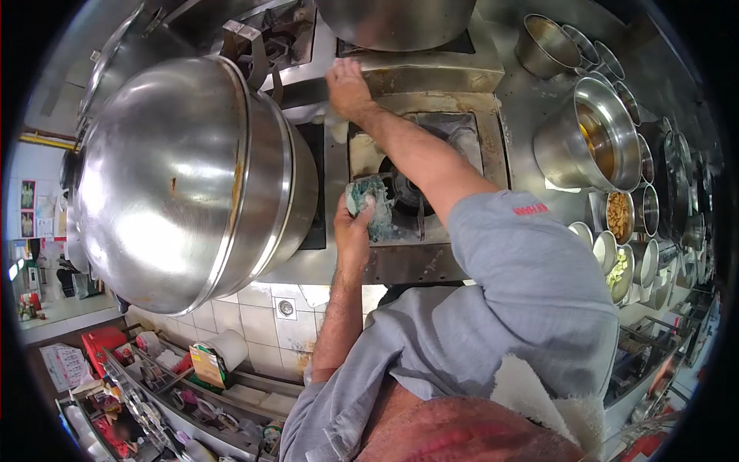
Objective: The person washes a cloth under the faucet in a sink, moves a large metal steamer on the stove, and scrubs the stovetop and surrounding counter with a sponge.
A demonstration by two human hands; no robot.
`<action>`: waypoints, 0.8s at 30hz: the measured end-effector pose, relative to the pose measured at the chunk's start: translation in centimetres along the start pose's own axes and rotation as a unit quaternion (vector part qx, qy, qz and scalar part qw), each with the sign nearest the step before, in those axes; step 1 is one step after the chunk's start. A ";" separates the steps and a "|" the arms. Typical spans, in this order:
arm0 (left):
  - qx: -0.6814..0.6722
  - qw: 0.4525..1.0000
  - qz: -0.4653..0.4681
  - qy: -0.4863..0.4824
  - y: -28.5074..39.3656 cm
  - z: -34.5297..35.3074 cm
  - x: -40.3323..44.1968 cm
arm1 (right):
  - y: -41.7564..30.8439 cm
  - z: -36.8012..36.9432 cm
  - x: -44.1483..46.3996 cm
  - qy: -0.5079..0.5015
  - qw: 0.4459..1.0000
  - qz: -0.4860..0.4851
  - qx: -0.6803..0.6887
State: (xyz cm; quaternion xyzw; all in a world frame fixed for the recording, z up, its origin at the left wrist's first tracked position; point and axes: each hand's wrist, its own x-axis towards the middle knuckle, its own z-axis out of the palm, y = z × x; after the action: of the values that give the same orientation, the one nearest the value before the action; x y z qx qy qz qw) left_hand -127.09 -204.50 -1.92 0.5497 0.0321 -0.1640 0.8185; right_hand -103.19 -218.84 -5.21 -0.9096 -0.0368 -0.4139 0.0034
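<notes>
My left hand [353, 231] is closed around a green-and-white rag [376, 202], rumpled and wet-looking, held over the left side of the stove burner [408, 185]. Past it, my right hand [348, 86] reaches across the stove to the steel ledge [419, 75] behind the burner. Its fingers are stretched out at the ledge's left end, and I see nothing held in them. Brown grime marks the ledge and the burner's square surround [486, 127].
A big domed steel vessel [169, 177] stands close on the left. Behind the ledge is a large pot [396, 23]. To the right are a steel pot [589, 138] with brown liquid, a container of brown pieces [618, 214] and several other pots. Tiled floor [258, 319] shows below.
</notes>
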 end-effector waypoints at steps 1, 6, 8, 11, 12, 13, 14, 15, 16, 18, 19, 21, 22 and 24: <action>0.003 1.000 0.001 -0.001 -0.1 0.2 0.2 | 0.8 0.2 0.2 0.002 1.000 0.003 0.001; 0.007 1.000 -0.015 -0.009 -0.8 0.2 -0.1 | 11.5 -4.2 -4.3 -0.006 0.996 -0.062 0.058; 0.007 1.000 -0.016 -0.014 -0.5 0.3 0.1 | 14.0 -6.5 -5.4 -0.037 0.998 -0.006 0.049; 0.009 1.000 -0.014 -0.027 -0.4 0.9 0.5 | 14.0 -10.5 -5.9 -0.052 0.948 0.233 0.210; 0.012 1.000 -0.012 -0.023 -0.4 1.0 0.7 | 13.7 -11.2 -5.7 0.005 0.915 0.323 0.241; 0.012 1.000 -0.009 -0.023 -0.2 1.0 0.9 | 13.7 -11.6 -4.3 0.008 0.916 0.321 0.242; 0.027 0.999 -0.009 -0.028 0.0 1.1 0.9 | 13.7 -12.4 -2.3 0.121 0.915 0.301 0.238; 0.042 0.998 -0.011 -0.033 0.0 1.1 0.9 | 13.7 -12.9 -0.5 0.231 0.903 0.279 0.230; 0.043 0.998 -0.013 -0.032 0.2 1.3 0.7 | 13.9 -12.8 1.4 0.221 0.918 0.251 0.212; 0.020 0.999 -0.009 -0.037 0.7 1.7 0.7 | 14.0 -8.4 3.2 0.207 0.935 0.239 0.163; 0.020 0.999 -0.005 -0.038 0.7 1.7 0.8 | 13.4 -6.8 1.8 0.194 0.944 0.222 0.151; 0.028 0.999 0.006 -0.020 0.5 1.6 0.5 | 12.5 -5.7 -1.8 0.075 0.969 0.212 0.098; 0.027 0.999 0.009 -0.019 0.6 1.5 0.5 | 13.0 -6.0 -1.0 0.076 0.970 0.209 0.100; 0.018 1.000 0.000 -0.021 0.8 1.4 0.2 | 14.4 -8.5 2.4 0.189 0.962 0.153 0.125</action>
State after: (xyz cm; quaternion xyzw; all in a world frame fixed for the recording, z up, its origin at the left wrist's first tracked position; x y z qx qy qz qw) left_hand -126.81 -205.60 -0.73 0.5606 0.0120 -0.1756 0.8092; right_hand -106.97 -233.33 2.54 -0.8021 0.0523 -0.5646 0.1875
